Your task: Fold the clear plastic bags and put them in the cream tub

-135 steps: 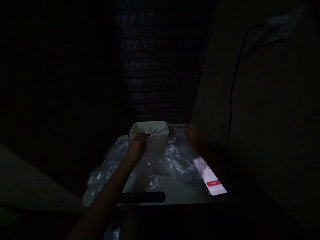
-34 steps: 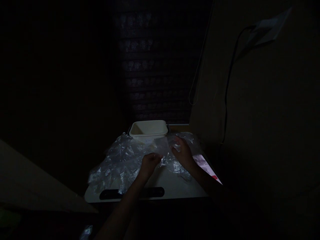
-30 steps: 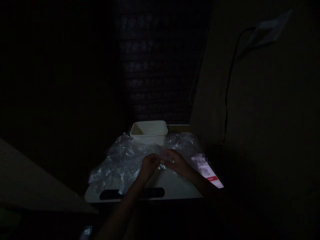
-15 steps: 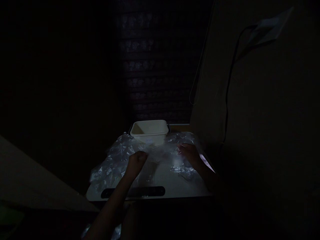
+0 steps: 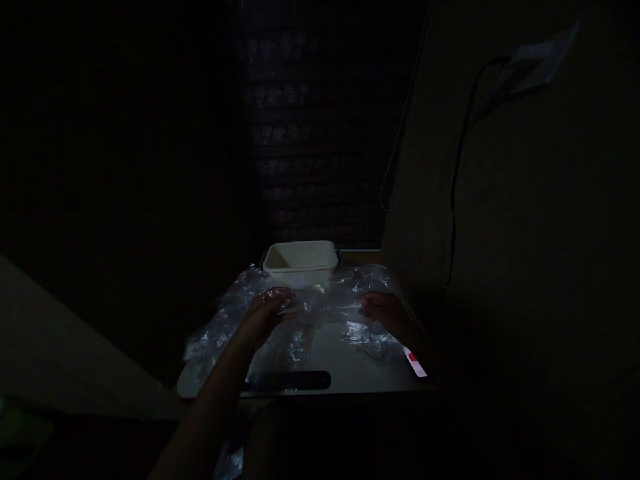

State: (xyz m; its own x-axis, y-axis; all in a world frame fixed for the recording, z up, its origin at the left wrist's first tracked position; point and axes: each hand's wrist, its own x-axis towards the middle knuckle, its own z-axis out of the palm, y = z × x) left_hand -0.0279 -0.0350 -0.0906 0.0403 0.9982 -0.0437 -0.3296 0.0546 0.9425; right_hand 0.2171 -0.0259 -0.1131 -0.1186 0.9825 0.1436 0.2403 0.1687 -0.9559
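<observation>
In the dim head view, a clear plastic bag (image 5: 320, 305) stretches between my two hands above a white table (image 5: 345, 367). My left hand (image 5: 270, 308) grips its left side, with shiny film lying over the fingers and the thumb a little apart below. At the other side, my right hand (image 5: 384, 309) has its fingers closed on the film. More crumpled clear plastic (image 5: 215, 333) covers the left of the tabletop. Darkness and glare hide the bag's exact outline and whether anything is in it.
A white plastic tub (image 5: 300, 267) with dark side handles stands at the table's back. A lit phone (image 5: 415, 363) lies by the right edge. Along the front runs a dark slot (image 5: 300, 381). A black cable (image 5: 456, 167) hangs down the right wall from an outlet.
My left hand has shifted slightly and turned, its fist loosening so the thumb shows apart, with film now over the fingers. My right hand has moved slightly. More of the phone's lower end shows.
</observation>
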